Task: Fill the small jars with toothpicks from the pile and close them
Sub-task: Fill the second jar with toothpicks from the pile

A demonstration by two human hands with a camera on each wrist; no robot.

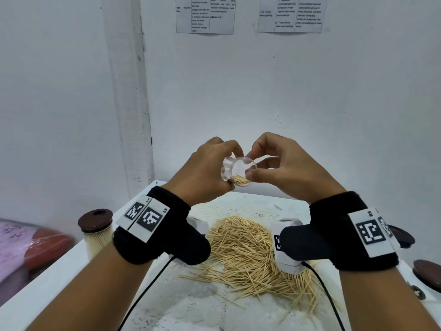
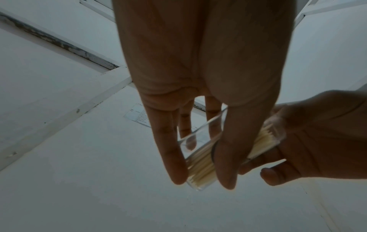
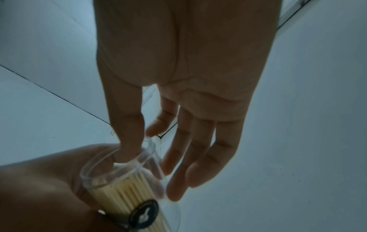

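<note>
A small clear jar (image 1: 238, 172) is held up in the air above the table, tilted with its open mouth toward me. A layer of toothpicks lies along its lower side. My left hand (image 1: 214, 168) grips its body, fingers on top and thumb underneath. In the left wrist view the left hand (image 2: 202, 175) wraps the jar (image 2: 200, 164). My right hand (image 1: 253, 164) pinches the rim with thumb and forefinger. In the right wrist view the right hand (image 3: 141, 144) has its thumb in the mouth of the jar (image 3: 119, 185). The loose toothpick pile (image 1: 250, 254) lies below.
A full jar with a brown lid (image 1: 97, 235) stands at the table's left edge. Two brown lids (image 1: 401, 235) (image 1: 427, 273) lie at the right edge. A pink and red bundle (image 1: 23, 247) sits off the table on the left. White walls close in behind.
</note>
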